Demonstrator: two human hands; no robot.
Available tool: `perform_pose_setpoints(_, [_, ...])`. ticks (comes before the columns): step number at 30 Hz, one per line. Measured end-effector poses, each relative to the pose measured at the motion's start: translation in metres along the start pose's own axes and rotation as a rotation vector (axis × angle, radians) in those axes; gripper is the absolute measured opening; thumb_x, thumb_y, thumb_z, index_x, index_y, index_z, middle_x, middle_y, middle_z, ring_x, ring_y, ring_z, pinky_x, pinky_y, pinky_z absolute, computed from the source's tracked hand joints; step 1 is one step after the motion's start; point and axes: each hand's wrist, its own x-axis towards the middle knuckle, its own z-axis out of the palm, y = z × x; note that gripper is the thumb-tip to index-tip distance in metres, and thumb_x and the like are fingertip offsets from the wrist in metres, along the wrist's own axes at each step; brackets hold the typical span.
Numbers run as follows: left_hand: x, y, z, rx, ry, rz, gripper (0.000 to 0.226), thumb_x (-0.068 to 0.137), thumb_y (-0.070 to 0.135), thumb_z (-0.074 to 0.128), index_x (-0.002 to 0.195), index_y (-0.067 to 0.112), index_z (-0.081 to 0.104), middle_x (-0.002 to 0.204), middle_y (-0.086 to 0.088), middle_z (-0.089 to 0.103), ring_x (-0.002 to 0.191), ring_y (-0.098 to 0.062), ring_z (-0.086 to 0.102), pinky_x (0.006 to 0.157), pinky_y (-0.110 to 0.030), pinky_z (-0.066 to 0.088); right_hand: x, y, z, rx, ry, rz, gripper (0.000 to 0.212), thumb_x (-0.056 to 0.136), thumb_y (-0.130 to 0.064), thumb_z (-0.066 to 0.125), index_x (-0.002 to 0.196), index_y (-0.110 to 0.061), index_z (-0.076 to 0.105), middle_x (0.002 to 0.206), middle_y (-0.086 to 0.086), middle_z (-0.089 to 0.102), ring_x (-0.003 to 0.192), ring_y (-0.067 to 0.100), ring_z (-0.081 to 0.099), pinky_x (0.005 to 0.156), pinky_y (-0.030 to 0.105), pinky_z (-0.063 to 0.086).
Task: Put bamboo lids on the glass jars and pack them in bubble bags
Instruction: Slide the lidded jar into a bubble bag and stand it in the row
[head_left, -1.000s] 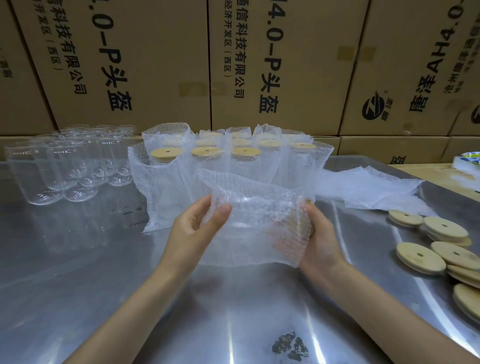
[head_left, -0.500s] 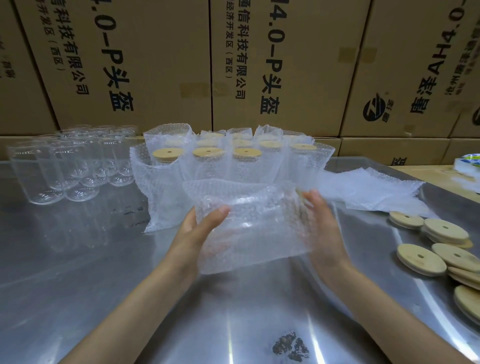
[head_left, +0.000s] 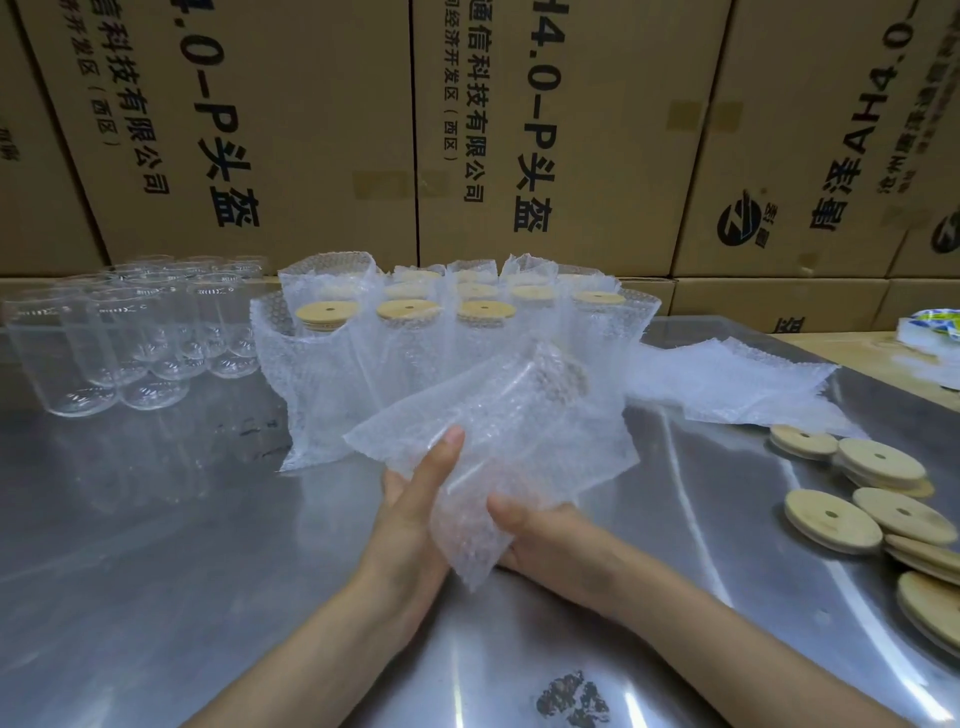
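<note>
Head view | left hand (head_left: 410, 519) and right hand (head_left: 545, 535) both grip a bubble bag (head_left: 498, 447) holding a tilted glass jar above the steel table (head_left: 182, 571) | bagged, lidded jars (head_left: 415, 332) stand just behind

A: Illumination? B: Even overhead light; bright streaks of glare on the steel table (head_left: 156, 545).
A: Image quality? B: Wide-angle bowing tilts the cartons (head_left: 545, 130) at the edges; slight softness throughout.
</note>
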Motion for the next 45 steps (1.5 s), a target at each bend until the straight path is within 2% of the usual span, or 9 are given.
perform_pose_setpoints(4, [-0.002, -0.015, 0.002, 0.12, 0.016, 0.109, 0.084, 0.063, 0.03, 0.087, 0.132, 0.018, 0.04, 0.124, -0.014, 0.064, 0.109, -0.028, 0.066, 0.091, -0.045, 0.053, 0.0, -0.011, -0.006, 0.201, 0.184, -0.061, 0.095, 0.055, -0.048, 0.089, 0.13, -0.001, 0.054, 0.126, 0.019, 0.062, 0.119, 0.032, 0.058, 0.102, 0.042, 0.046])
perform_pose_setpoints(9, [-0.003, -0.019, 0.004, 0.26, -0.117, 0.162, 0.082, 0.065, 0.03, 0.082, 0.137, 0.017, 0.044, 0.125, -0.009, 0.065, 0.115, -0.029, 0.062, 0.1, -0.05, 0.045, -0.003, -0.027, -0.022, 0.354, 0.277, -0.231, 0.078, 0.061, -0.047, 0.084, 0.125, -0.008, 0.063, 0.129, 0.022, 0.06, 0.123, 0.038, 0.055, 0.111, 0.055, 0.032])
perform_pose_setpoints(15, [-0.008, -0.023, 0.007, 0.532, -0.275, 0.104, 0.046, 0.069, 0.015, 0.081, 0.112, 0.012, 0.064, 0.102, 0.0, 0.075, 0.094, -0.014, 0.071, 0.073, -0.016, 0.053, -0.012, -0.042, -0.026, 0.277, 0.342, -0.383, 0.055, 0.081, -0.045, 0.063, 0.125, -0.012, 0.063, 0.122, 0.016, 0.065, 0.116, 0.035, 0.06, 0.097, 0.049, 0.049])
perform_pose_setpoints(21, [-0.008, -0.019, 0.01, 0.541, -0.388, 0.133, 0.05, 0.073, 0.004, 0.076, 0.116, 0.022, 0.06, 0.114, -0.001, 0.071, 0.109, -0.017, 0.066, 0.085, -0.02, 0.051, -0.017, -0.049, -0.02, 0.01, 0.39, -0.435, 0.081, 0.065, -0.044, 0.077, 0.129, -0.002, 0.054, 0.124, 0.026, 0.059, 0.114, 0.042, 0.058, 0.1, 0.058, 0.044])
perform_pose_setpoints(25, [-0.009, -0.014, 0.012, 0.572, -0.445, 0.147, 0.071, 0.071, 0.008, 0.078, 0.135, 0.012, 0.046, 0.126, -0.005, 0.065, 0.12, -0.018, 0.06, 0.092, -0.023, 0.048, -0.018, -0.044, -0.017, -0.255, 0.428, -0.488, 0.06, 0.06, -0.045, 0.076, 0.11, -0.013, 0.066, 0.105, 0.013, 0.07, 0.103, 0.034, 0.066, 0.095, 0.058, 0.048])
perform_pose_setpoints(32, [-0.013, 0.003, 0.015, 0.722, -0.404, 0.319, 0.058, 0.057, 0.034, 0.084, 0.108, 0.052, 0.064, 0.111, 0.023, 0.068, 0.105, 0.003, 0.064, 0.082, -0.01, 0.048, -0.02, -0.044, -0.009, -0.549, 0.262, -0.509, 0.049, 0.063, -0.041, 0.074, 0.106, -0.02, 0.062, 0.101, -0.007, 0.073, 0.099, 0.012, 0.069, 0.082, 0.02, 0.051])
perform_pose_setpoints(36, [-0.011, 0.013, 0.019, 0.642, -0.389, 0.395, 0.055, 0.049, 0.03, 0.082, 0.102, 0.03, 0.069, 0.097, 0.018, 0.073, 0.093, 0.0, 0.068, 0.073, -0.012, 0.051, -0.021, -0.046, -0.006, -0.575, 0.16, -0.481, 0.038, 0.068, -0.029, 0.067, 0.106, -0.024, 0.061, 0.102, -0.013, 0.071, 0.098, 0.005, 0.067, 0.083, 0.017, 0.05])
perform_pose_setpoints(40, [-0.013, 0.02, 0.023, 0.62, -0.374, 0.482, 0.071, 0.047, 0.064, 0.084, 0.105, 0.026, 0.07, 0.099, 0.008, 0.074, 0.099, -0.004, 0.068, 0.079, -0.015, 0.05, -0.023, -0.049, 0.0, -0.578, 0.094, -0.431, 0.051, 0.075, -0.047, 0.071, 0.118, -0.025, 0.056, 0.117, -0.011, 0.067, 0.112, 0.01, 0.062, 0.092, 0.02, 0.047])
perform_pose_setpoints(45, [-0.017, 0.022, 0.024, 0.586, -0.276, 0.554, 0.046, 0.053, 0.074, 0.074, 0.095, 0.058, 0.067, 0.098, 0.029, 0.07, 0.096, 0.009, 0.064, 0.075, -0.004, 0.047, -0.026, -0.048, 0.0, -0.609, 0.014, -0.305, 0.095, 0.071, -0.057, 0.074, 0.144, -0.012, 0.032, 0.142, 0.0, 0.051, 0.133, 0.016, 0.046, 0.108, 0.029, 0.038])
